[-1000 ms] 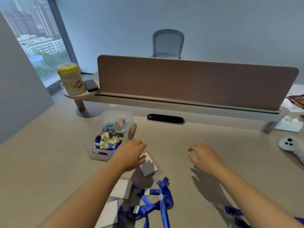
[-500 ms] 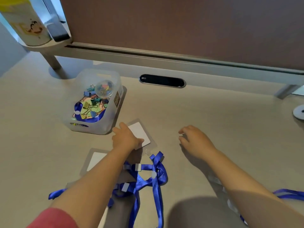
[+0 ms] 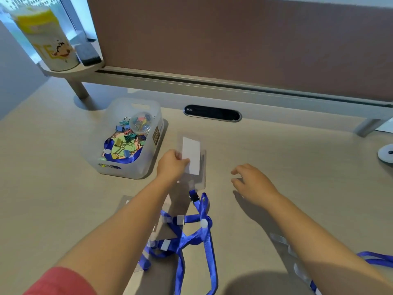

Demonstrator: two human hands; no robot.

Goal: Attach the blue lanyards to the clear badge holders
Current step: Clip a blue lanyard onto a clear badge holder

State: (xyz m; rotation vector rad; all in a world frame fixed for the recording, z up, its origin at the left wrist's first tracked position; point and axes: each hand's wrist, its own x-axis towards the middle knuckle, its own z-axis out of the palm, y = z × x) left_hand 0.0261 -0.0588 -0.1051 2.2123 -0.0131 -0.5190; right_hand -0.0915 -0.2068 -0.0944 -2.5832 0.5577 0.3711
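One badge holder [image 3: 192, 160] is up off the desk, pinched at its left edge by the left hand [image 3: 171, 166], with a white card showing inside the clear sleeve. A blue lanyard [image 3: 200, 228] hangs from its lower end by a small black clip [image 3: 194, 197], so this one looks to me already joined. The right hand [image 3: 251, 183] hovers just beside it over the desk [image 3: 297, 167], fingers loosely bent and gripping nothing.

Under the left forearm lies another clear holder [image 3: 127, 204], mostly covered, and the tangle of blue straps runs down toward the bottom edge; whether any of those straps is clipped to it I cannot tell. Near the right forearm a further blue strap [image 3: 374, 257] and clear plastic pieces [image 3: 280, 239] lie on the desk, too blurred to judge. Further off, a translucent bin [image 3: 138, 167] holds binder clips and one more blue strap. My guess is the job is partly done, with several pairs left.
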